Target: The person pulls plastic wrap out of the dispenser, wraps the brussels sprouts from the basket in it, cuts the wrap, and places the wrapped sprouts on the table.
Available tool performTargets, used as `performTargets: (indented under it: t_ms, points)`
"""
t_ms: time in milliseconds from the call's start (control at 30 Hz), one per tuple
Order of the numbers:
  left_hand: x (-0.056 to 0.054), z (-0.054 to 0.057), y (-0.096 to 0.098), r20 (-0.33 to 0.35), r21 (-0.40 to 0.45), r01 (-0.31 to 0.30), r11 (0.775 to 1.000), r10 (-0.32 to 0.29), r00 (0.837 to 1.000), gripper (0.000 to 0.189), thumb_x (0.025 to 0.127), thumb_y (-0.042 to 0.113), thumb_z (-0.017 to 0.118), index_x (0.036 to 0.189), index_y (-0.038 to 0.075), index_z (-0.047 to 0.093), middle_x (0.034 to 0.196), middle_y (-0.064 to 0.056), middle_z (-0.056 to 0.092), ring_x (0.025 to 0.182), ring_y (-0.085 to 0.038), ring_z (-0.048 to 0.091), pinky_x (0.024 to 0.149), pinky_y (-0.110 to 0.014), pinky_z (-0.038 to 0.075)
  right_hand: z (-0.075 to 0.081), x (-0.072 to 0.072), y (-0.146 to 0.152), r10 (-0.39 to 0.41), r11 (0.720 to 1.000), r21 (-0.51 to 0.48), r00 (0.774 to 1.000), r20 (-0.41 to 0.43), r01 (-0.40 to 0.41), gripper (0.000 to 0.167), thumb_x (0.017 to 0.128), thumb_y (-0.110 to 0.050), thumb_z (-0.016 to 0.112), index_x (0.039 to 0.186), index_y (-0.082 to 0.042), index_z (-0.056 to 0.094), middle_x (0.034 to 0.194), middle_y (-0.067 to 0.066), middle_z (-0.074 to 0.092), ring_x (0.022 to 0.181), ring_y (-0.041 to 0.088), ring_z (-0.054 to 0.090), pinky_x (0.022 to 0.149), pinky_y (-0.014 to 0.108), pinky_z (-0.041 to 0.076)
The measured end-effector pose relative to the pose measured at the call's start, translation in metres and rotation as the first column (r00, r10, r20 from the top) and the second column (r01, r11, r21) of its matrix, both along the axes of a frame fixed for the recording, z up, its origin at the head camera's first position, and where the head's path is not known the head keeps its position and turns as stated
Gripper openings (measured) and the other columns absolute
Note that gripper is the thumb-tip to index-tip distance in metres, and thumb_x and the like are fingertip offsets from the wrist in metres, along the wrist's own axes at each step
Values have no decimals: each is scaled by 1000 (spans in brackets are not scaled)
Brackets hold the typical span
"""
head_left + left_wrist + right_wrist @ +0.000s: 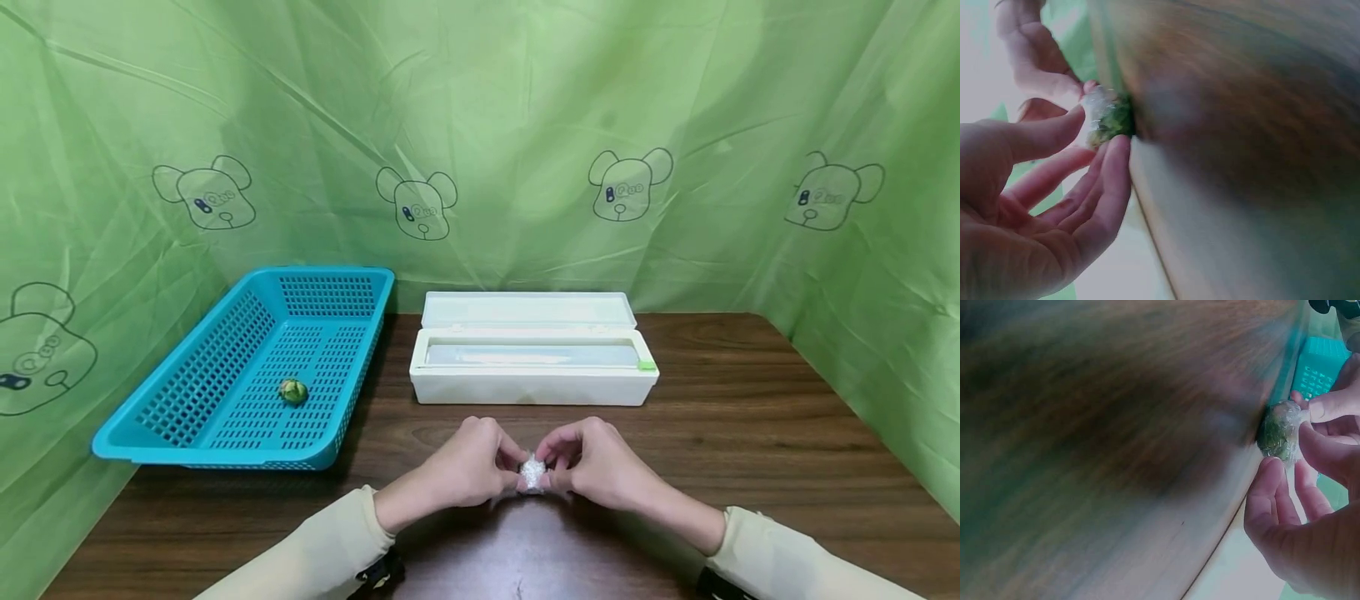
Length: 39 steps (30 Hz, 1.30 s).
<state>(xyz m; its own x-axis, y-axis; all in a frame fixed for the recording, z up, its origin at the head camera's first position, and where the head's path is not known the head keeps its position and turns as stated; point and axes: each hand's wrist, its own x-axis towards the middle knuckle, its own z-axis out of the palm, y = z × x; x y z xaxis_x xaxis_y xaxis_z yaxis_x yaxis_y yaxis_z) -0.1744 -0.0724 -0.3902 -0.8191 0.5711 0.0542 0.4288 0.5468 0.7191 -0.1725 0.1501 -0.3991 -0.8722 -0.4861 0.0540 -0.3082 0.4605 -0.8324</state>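
Between both hands, on or just above the table, is a small green Brussels sprout [533, 472] covered in crinkled clear plastic wrap. Its green leaves show through the film in the left wrist view, where the sprout [1113, 119] is partly hidden by fingertips. My left hand [472, 467] pinches the wrapped sprout from the left with thumb and fingers. From the right, my right hand [603, 467] pinches it the same way. In the right wrist view the sprout [1280, 431] appears wrapped all round on its visible side, the film bunched near the thumbs.
A white cling film box [532, 387] with its lid raised stands behind the hands. To the left sits a blue plastic basket [352, 400] holding one bare Brussels sprout [293, 392]. Green printed cloth [510, 125] hangs around the brown wooden table [750, 433].
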Motion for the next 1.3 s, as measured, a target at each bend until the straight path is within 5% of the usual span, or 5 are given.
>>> performTargets:
  t_ms: [300,500,800,1133,1300]
  points:
    - [1,-7,2,-58,37,-29,999,31,998,17,79,0,91,94,5,85,82,2,78,62,2,59,57,-18,51,-4,-2,-2,4,1000,11,1000,-13,-4,18,79,-13,93,88,-14,77,66,-4,65,60,14,61,54,25,50]
    - [1,-7,0,-3,80,-24,997,24,1000,18,83,-3,87,100,2,84,74,2,76,52,1,60,55,-19,53,0,-5,-1,4,1000,3,1000,5,-4,20,77,-9,93,89,-11,77,70,-2,67,64,16,63,60,26,52]
    - [2,-5,-3,57,74,-71,995,67,996,15,93,10,81,106,4,82,72,9,70,52,-3,60,58,-22,52,5,-2,4,-13,997,-77,986,166,26,15,83,-9,88,94,-6,78,77,8,71,64,25,66,58,32,54]
    - [-1,-3,-1,93,102,-113,988,104,990,13,94,9,78,106,3,79,74,-1,71,50,-9,61,50,-26,52,2,-9,8,-31,990,-124,956,293,71,20,88,-9,84,101,2,75,83,11,73,71,27,70,63,38,60]
    - [-2,-2,-3,188,69,-107,992,92,978,23,98,15,76,113,-3,73,68,-6,69,50,-18,64,47,-30,53,1,-10,9,-3,990,-131,929,369,55,25,90,-8,82,108,6,73,82,12,74,74,23,70,64,38,60]
